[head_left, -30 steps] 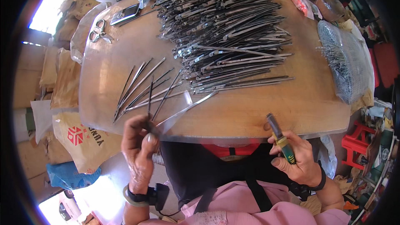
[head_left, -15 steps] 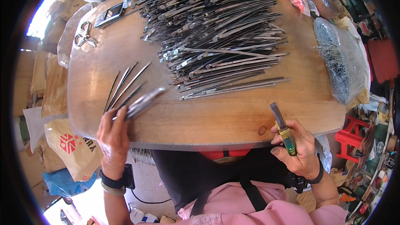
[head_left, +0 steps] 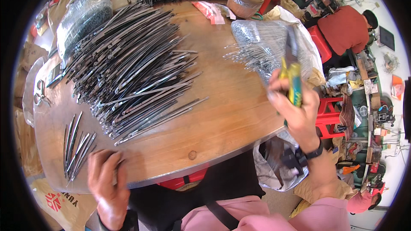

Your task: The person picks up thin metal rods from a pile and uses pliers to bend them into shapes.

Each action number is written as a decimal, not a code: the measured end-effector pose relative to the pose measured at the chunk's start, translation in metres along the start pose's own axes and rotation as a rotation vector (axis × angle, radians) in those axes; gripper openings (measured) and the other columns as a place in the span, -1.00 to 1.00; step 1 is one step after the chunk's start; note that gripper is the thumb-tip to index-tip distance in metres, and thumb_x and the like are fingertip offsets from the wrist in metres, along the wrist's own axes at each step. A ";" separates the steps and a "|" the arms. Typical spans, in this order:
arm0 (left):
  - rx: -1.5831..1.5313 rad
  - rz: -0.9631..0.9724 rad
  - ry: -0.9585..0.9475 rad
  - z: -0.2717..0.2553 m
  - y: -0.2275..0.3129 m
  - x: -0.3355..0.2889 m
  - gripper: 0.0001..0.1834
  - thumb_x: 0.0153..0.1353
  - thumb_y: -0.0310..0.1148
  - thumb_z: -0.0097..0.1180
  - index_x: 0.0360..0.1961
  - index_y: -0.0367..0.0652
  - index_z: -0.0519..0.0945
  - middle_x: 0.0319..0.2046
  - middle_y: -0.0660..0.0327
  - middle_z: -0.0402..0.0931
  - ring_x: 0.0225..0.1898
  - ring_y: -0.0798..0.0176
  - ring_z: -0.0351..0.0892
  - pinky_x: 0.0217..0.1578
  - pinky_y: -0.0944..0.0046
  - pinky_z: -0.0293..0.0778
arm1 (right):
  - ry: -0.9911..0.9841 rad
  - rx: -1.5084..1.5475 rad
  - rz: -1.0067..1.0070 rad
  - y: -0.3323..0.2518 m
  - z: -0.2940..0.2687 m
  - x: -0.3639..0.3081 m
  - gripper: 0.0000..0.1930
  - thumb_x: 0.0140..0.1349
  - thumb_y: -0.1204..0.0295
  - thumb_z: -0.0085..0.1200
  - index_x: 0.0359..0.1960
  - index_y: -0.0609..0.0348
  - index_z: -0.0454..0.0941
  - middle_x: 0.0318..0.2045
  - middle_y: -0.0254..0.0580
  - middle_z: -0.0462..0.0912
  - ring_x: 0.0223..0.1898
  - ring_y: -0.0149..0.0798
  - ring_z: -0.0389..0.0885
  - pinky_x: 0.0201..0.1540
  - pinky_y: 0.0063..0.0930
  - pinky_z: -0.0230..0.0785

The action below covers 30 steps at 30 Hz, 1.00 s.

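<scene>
My right hand [head_left: 297, 109] is raised past the table's right side. It grips pliers [head_left: 294, 83] with yellow and green handles, their blurred jaws pointing up in front of a bundle of thin wires. My left hand [head_left: 108, 177] hovers at the table's front left edge, slightly blurred. Its fingers are loosely bent and apart, and I see nothing in them. Just beyond it lies a small group of thin metal strips [head_left: 77, 147], loosely fanned. A large heap of similar dark metal strips [head_left: 132, 64] covers the table's left and middle.
The wooden table [head_left: 231, 102] has scissors [head_left: 41, 93] at its left. Wrapped wire bundles [head_left: 257, 45] rest at the right, near a round brown container [head_left: 245, 1] and a red packet [head_left: 209, 12]. A red stool [head_left: 327, 115] stands beyond; a person in red [head_left: 344, 30] sits farther off.
My left hand has let go of the strips it held, and the small group looks fuller. My right hand has lifted the pliers up and away. The view has swung to the right.
</scene>
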<state>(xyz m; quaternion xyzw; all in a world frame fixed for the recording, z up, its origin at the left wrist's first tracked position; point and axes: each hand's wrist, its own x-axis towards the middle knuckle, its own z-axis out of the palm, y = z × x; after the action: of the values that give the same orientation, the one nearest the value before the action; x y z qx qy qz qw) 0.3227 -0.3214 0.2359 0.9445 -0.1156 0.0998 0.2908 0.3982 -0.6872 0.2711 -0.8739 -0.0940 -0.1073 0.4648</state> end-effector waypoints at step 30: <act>-0.806 -0.738 -0.045 0.012 0.033 -0.053 -0.57 0.24 -0.62 -0.02 0.16 -0.32 0.42 -0.50 0.22 0.46 -0.61 0.46 0.36 -0.62 0.46 0.24 | 0.532 0.004 -0.149 -0.017 -0.059 -0.055 -0.85 0.12 0.57 0.21 -0.27 0.30 0.58 -0.04 -0.07 0.55 -0.05 -0.27 0.51 0.07 -0.31 0.34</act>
<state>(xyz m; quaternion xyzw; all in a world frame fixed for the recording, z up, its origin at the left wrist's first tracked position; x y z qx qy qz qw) 0.2646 -0.3458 0.2300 0.7381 0.1883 -0.0812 0.6428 0.3352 -0.7304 0.3012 -0.8046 -0.0328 -0.3668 0.4658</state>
